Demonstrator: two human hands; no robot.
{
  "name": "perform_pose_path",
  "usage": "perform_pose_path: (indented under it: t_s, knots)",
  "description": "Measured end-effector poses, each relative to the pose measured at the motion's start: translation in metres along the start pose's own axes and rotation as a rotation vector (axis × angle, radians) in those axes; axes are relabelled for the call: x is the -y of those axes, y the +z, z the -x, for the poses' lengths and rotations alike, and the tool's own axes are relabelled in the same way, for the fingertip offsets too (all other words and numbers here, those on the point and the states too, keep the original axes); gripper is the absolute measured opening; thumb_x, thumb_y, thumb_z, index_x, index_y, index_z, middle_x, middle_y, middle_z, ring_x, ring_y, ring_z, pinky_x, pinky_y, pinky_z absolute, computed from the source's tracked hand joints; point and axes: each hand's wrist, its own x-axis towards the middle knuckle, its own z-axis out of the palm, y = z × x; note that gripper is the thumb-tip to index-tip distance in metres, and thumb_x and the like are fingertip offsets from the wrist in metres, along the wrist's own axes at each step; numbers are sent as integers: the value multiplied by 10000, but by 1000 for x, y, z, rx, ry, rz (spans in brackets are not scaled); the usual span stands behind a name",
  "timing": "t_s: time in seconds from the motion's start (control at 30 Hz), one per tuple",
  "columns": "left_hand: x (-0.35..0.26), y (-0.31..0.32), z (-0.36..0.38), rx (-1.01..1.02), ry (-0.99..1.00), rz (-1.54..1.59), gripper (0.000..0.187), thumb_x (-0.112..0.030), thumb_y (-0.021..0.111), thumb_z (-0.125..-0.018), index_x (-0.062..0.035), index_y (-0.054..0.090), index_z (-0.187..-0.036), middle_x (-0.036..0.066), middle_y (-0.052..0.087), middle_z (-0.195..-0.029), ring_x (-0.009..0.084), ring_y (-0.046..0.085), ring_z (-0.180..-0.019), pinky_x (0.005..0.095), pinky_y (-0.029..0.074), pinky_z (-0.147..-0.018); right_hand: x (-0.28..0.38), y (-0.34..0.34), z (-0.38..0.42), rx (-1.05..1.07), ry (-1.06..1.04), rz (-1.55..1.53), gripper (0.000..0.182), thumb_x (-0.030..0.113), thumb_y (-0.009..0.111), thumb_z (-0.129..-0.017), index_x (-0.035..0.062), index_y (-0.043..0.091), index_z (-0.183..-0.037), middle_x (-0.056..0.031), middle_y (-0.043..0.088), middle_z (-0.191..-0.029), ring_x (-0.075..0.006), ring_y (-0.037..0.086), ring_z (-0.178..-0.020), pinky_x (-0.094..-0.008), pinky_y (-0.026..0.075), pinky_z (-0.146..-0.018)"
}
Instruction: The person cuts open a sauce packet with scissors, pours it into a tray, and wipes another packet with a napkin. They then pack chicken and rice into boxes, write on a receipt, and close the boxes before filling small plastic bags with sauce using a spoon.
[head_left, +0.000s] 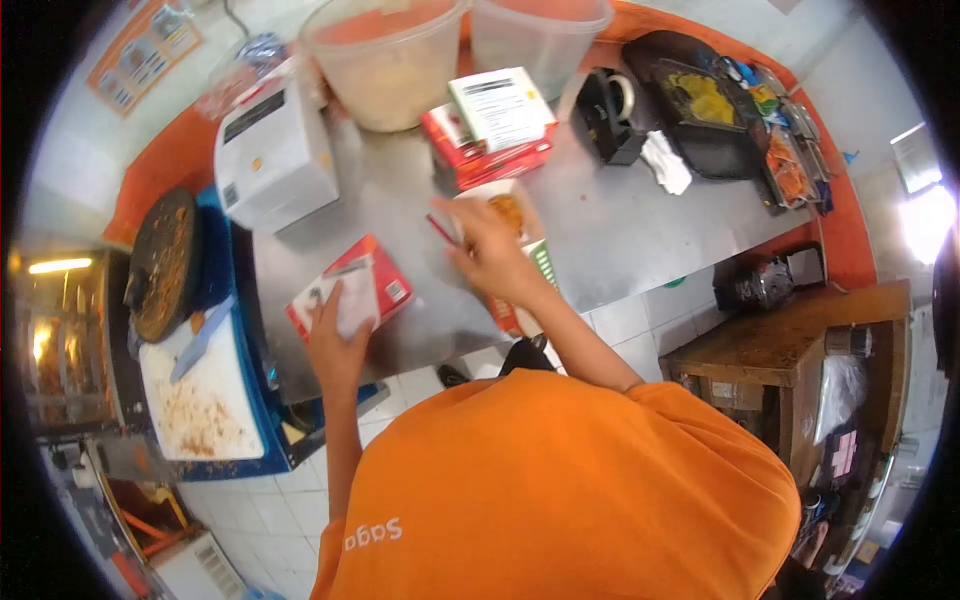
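One box [390, 268] under my spread left hand [337, 335]; one stick [440, 229], hold unclear, at half-curled right hand [492, 250]; two tubs [385, 85] far.

We see a plain orange shirt [570, 480], broad and rounded across the back and shoulders, with soft creases near the right sleeve [660, 400]. White lettering [372, 534] reading "Saga" sits low on the left side, upside down from where we look. The sleeves are short, so both slim forearms [585, 340] show uncovered down to the bare left hand [338, 340] and right hand [492, 255].
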Motion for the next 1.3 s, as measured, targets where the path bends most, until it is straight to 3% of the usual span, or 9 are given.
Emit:
perform_pose_path:
  t_s: [0.07, 0.2, 0.4, 0.5, 0.67, 0.8, 0.9, 1.0, 1.3]
  knots:
    - [-26, -1, 6, -1, -159, -69, 521, -269, 624, -855, -162, 489, -1347, 219, 501, -1306, 353, 509, -1186, 417, 418, -965, -32, -60, -5, -221, 319, -38, 347, 38, 630, -759, 56, 586, -1103, -120, 606, -1026, -245, 584, -856, -342, 477, -723]
    - [-38, 3, 7, 38, -337, -113, 457, -285, 507, -930, -163, 461, -1368, 227, 486, -1314, 352, 507, -1195, 394, 416, -973, -162, -198, -11, -568, 301, 432, 320, 111, 665, -773, 27, 567, -1066, -118, 638, -930, -244, 616, -859, -339, 477, -763]
    - [-24, 10, -7, -49, -186, -50, 502, -111, 657, -801, -91, 535, -1288, 182, 537, -1238, 335, 576, -1058, 365, 450, -895, -306, -260, -45, -372, 721, -243, 434, 210, 778, -760, -11, 491, -997, -135, 661, -853, -165, 638, -714, -285, 499, -639]
    - [-41, 8, -15, -79, -172, -170, 506, -213, 710, -763, -64, 569, -1225, 169, 538, -1222, 335, 573, -1055, 362, 458, -886, -331, -267, -56, -193, 734, 22, 404, 101, 751, -766, -49, 515, -1058, -160, 677, -873, -200, 665, -744, -302, 512, -630]
    - [-53, 3, -19, -50, -398, -143, 559, -365, 712, -756, -130, 571, -1244, 134, 501, -1271, 295, 567, -1064, 381, 450, -882, -234, -270, -8, -394, 533, -242, 379, 72, 671, -837, -30, 539, -1177, -91, 645, -907, -147, 632, -838, -249, 508, -761]
    - [-30, 10, -18, -153, -95, -307, 559, -431, 683, -779, -208, 555, -1275, 136, 366, -1401, 354, 378, -1263, 501, 303, -1015, -274, -225, 28, -545, 902, -305, 263, 183, 728, -815, 22, 638, -1003, -34, 621, -745, -81, 574, -611, -194, 458, -588]
    - [-16, 17, -10, -138, -23, -429, 603, -503, 677, -760, -252, 539, -1291, 141, 298, -1453, 387, 221, -1356, 583, 153, -1071, -333, -221, 40, -547, 722, -171, 247, 257, 749, -792, 52, 664, -899, -22, 603, -661, -85, 554, -541, -198, 433, -540]
    - [-16, 19, -8, -102, -130, -328, 673, -588, 681, -709, -278, 536, -1288, 138, 279, -1470, 387, 165, -1380, 621, 75, -1077, -275, -232, 25, -402, 714, 650, 258, 312, 747, -776, 73, 673, -840, -15, 579, -589, -79, 529, -507, -207, 396, -482]
    - [-13, 13, -11, 1, -218, -290, 825, -727, 658, -613, -296, 510, -1301, 120, 306, -1452, 379, 177, -1376, 695, 81, -1031, -215, -226, 44, -380, 907, 133, 235, 303, 709, -819, 73, 661, -818, 16, 588, -632, -47, 466, -486, -202, 352, -429]
